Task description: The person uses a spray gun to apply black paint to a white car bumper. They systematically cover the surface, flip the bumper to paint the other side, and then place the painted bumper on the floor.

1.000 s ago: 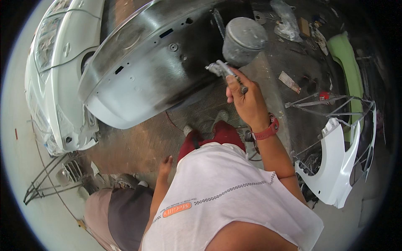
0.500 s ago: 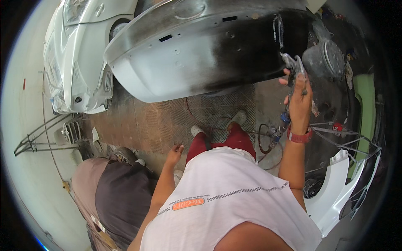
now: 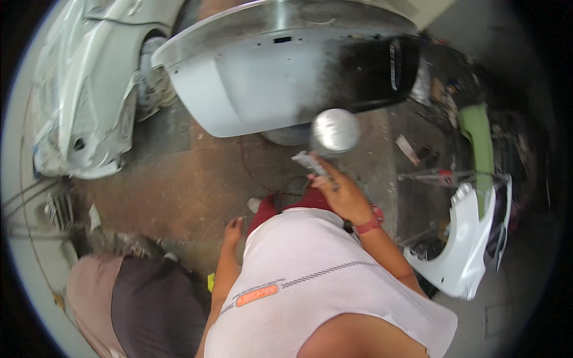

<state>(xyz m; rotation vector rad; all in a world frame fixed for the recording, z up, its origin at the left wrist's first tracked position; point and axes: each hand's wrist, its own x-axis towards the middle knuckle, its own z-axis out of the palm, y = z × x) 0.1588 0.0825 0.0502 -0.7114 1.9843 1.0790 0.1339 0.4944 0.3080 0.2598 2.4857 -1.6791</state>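
My right hand (image 3: pixel 343 197) is closed round a paint spray gun (image 3: pixel 310 162), held in front of my body at thigh height. The gun's round silver paint cup (image 3: pixel 336 130) is on the far side of my fingers and overlaps the lower edge of a large car panel, which looks like a trunk lid (image 3: pixel 256 83). That panel is pale grey to white on its left and middle, fading into black at its right. Down by my left thigh hangs my left hand (image 3: pixel 233 229), its fingers loosely apart with nothing in them.
A white car front (image 3: pixel 101 101) stands at far left. A person (image 3: pixel 149 304) in dark clothing bends low at near left. On the right are a white fender (image 3: pixel 462 244) and a green panel (image 3: pixel 476 137). Brown matting (image 3: pixel 173 191) covers the floor ahead.
My right hand has brought the spray gun away from the panel's black right end, leftward and in toward my body. My view has shifted a little; the left arm still hangs.
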